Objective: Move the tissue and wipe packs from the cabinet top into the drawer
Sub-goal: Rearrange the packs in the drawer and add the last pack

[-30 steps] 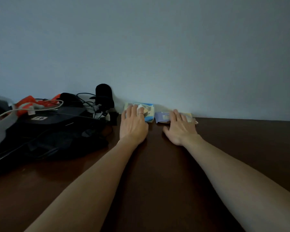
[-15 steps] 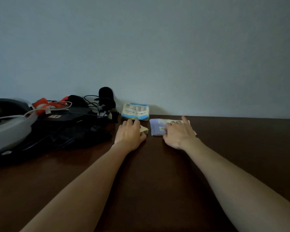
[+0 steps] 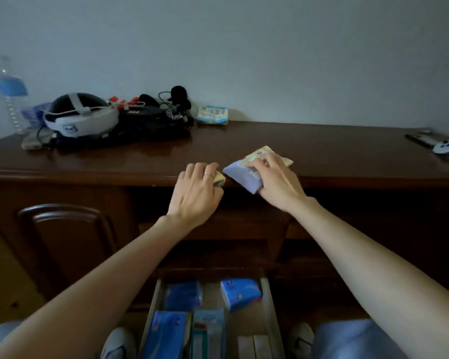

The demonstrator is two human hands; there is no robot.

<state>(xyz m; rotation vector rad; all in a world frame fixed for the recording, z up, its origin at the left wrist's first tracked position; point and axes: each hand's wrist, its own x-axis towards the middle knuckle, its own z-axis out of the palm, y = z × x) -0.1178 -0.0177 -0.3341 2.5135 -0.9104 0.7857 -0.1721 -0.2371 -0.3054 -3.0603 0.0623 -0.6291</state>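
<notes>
- Far left of cabinet top (image 3: 322,141): a water bottle (image 3: 9,92), then a white-and-black headset (image 3: 79,117) on a heap of dark bags and cables (image 3: 151,120). None of it belongs to the task; it crowds the left third.
- One blue-and-white pack (image 3: 212,115) sits by the wall, just right of the cable heap, untouched. Judged as left to move.
- Left hand (image 3: 196,193) at the front edge of the top, fingers curled shut around a small yellowish pack (image 3: 219,178); only the pack's end shows past the knuckles.
- Right hand (image 3: 278,182) just beside it, fingers closed over a lavender pack (image 3: 241,174) tipped up on a corner, overhanging the front edge; a paler pack or flap shows beneath the fingers, cannot tell which.
- Open drawer (image 3: 266,301) directly below both hands, pulled out towards the person. Several blue packs (image 3: 240,294) already lie inside, so the job looks well along: two in hand, one left on top.
- Room: bare floor of the drawer shows right of centre, enough for a drop. Straight path down past the front lip; drawer side walls are the edges to mind.
- Far right of top: a white controller (image 3: 447,147) and a dark flat item, well apart.
</notes>
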